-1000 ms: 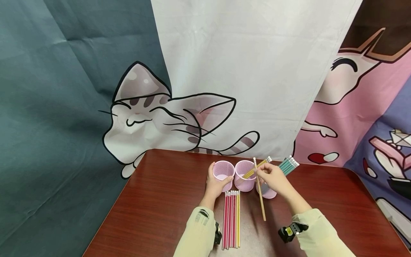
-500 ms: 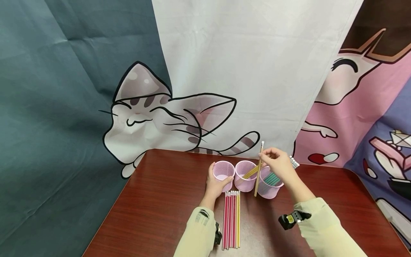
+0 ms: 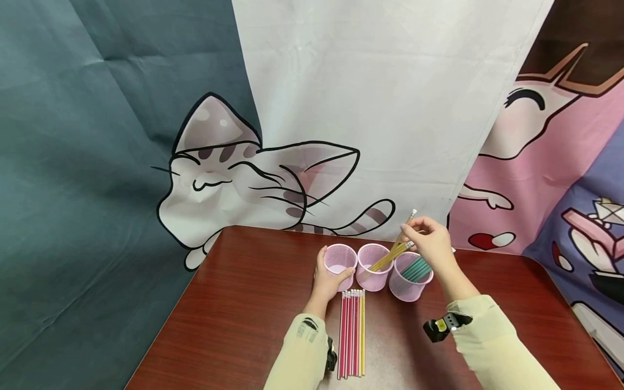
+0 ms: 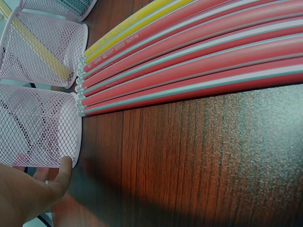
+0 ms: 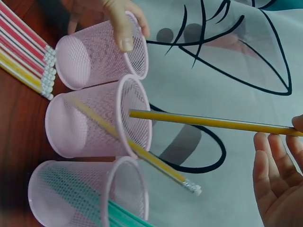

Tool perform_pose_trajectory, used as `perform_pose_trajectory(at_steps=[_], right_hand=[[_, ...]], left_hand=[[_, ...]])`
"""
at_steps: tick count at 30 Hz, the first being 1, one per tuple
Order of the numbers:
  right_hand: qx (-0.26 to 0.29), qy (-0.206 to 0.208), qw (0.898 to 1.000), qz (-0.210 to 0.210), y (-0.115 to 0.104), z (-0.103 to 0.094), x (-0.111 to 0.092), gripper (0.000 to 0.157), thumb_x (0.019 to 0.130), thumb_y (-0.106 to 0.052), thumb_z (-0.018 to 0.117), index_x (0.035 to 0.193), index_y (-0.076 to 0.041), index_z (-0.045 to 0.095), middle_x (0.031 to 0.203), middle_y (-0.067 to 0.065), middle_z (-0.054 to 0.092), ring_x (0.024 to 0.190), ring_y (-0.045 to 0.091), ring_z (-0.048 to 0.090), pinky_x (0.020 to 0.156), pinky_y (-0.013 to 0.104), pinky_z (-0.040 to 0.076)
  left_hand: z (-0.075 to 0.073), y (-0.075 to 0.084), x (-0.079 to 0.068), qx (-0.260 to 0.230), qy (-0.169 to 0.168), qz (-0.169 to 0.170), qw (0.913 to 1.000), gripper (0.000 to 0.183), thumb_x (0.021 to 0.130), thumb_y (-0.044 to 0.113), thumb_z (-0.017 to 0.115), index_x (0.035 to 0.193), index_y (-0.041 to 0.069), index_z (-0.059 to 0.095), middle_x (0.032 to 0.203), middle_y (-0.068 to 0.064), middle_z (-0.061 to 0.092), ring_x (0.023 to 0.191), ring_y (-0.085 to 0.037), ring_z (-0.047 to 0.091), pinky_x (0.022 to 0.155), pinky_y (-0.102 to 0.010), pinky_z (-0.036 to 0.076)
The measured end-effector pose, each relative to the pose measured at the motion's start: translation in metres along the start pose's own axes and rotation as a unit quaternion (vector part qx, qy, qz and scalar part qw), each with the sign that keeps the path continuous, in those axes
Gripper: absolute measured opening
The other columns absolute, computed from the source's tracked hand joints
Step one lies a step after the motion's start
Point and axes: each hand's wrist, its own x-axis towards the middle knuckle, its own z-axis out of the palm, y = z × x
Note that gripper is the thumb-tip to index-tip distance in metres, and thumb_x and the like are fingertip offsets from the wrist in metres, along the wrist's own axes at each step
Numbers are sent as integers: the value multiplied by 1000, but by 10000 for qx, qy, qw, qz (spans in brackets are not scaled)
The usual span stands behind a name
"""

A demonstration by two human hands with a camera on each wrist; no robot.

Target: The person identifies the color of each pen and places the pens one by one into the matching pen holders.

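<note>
Yellow pencil (image 5: 208, 121) is at the mouth of the middle cup (image 3: 372, 282), eraser end up; can't tell if the lower end is past the rim. Right hand (image 3: 432, 244) pinches it near the top, thumb against fingers. Left hand (image 3: 327, 280) is curled round the left cup (image 3: 346, 284), thumb across the front. Step looks like a drop-in. Best bet: steepen the pencil, clear the yellow stock (image 5: 161, 163) leaning toward the right cup (image 3: 408, 294) with its teal pencils (image 3: 414, 269), lower until it bottoms, then release. Middle cup looks light and unbraced, so avoid side load.
</note>
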Motion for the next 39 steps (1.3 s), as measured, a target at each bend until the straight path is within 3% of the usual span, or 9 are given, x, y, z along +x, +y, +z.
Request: perform_pose_trajectory(at_steps=[7,11,21,30,39], right_hand=[[1,105,9998,157,21,4,-2,19,85,-6,65,88,3,49,69,-7,57,61,5,62,53,23,53],[312,23,9985,442,34,11,-6,16,85,-1,63,87,4,48,71,-4,58,62,7,63,56,27,54],[381,-87,9929,1123,63,22,-11,10,86,0,57,84,3,48,68,0,56,61,12,65,61,35,55],[-221,87,9906,1345,70,17,-11,12,85,-8,58,84,1,51,67,3,65,57,12,64,53,30,54],[-682,31,9856,1545,74,11,-14,17,84,-12,63,87,3,57,68,-5,59,60,5,59,51,26,52]], left_hand=[[0,1,0,-11,-17,-39,10000,93,63,26,85,139,21,33,135,-12,44,117,-35,45,96,-49,35],[0,1,0,-10,-10,-28,10000,93,63,26,86,139,21,33,135,-13,45,117,-34,45,96,-48,35],[-1,3,-2,-127,-27,-16,9999,93,63,25,86,140,20,33,136,-11,44,118,-33,44,98,-47,34],[0,0,-1,-37,34,134,9999,93,62,24,86,138,18,34,135,-12,44,117,-35,45,96,-48,35],[0,0,-1,-57,29,60,10000,93,61,24,86,139,19,34,135,-11,45,118,-33,44,97,-48,34]])
